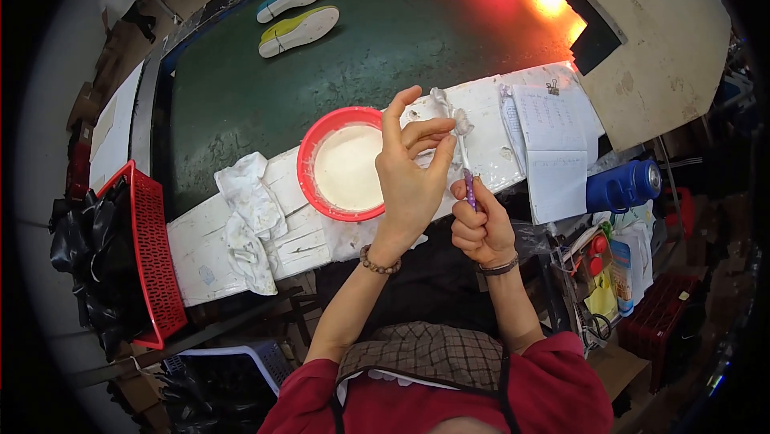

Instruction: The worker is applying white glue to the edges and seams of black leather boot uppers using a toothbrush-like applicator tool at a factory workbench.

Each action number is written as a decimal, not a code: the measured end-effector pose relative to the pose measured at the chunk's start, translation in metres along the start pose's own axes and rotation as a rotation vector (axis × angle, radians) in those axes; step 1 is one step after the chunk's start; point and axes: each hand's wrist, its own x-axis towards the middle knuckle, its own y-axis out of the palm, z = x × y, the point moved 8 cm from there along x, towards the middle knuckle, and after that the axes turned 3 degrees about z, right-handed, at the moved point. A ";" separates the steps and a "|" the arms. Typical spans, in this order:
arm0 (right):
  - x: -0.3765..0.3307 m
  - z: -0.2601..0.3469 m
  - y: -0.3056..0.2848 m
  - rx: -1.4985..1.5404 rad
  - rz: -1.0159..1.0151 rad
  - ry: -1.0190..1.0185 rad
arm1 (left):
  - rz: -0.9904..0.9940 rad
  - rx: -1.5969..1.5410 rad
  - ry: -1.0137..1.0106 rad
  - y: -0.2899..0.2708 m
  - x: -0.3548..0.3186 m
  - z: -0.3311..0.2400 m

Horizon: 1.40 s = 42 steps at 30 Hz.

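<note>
My right hand (pixel 484 229) is closed in a fist around the purple handle of a brush (pixel 470 193), held upright. Its white, clotted head reaches up beside the fingertips of my left hand (pixel 411 181). On that hand the index finger sticks up, while the thumb and other fingertips come together in a pinch by the brush head. Anything between them is too small to make out. Just left of my left hand stands a red bowl (pixel 309 163) of creamy white liquid, partly covered by the hand. A whitish smeared lump (pixel 438 99) lies behind the brush.
A green conveyor belt (pixel 241 113) carries two shoes, one blue (pixel 293 2), one yellow-green (pixel 298 31); an orange glow lights its far right. White rags (pixel 250 221), an open notebook (pixel 553 133) and a blue flask (pixel 622 187) lie nearby. A red basket (pixel 152 265) stands left. People are beyond.
</note>
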 end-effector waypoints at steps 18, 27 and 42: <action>0.006 -0.004 0.011 -0.657 -0.303 -0.190 | 0.064 -0.103 -0.331 -0.022 -0.030 0.011; 0.001 0.012 0.062 -1.924 -0.545 -0.730 | -0.001 0.171 -0.258 -0.026 -0.036 0.003; 0.016 0.002 0.088 -2.271 -0.541 -0.893 | -0.060 -0.065 -0.235 -0.051 -0.025 0.020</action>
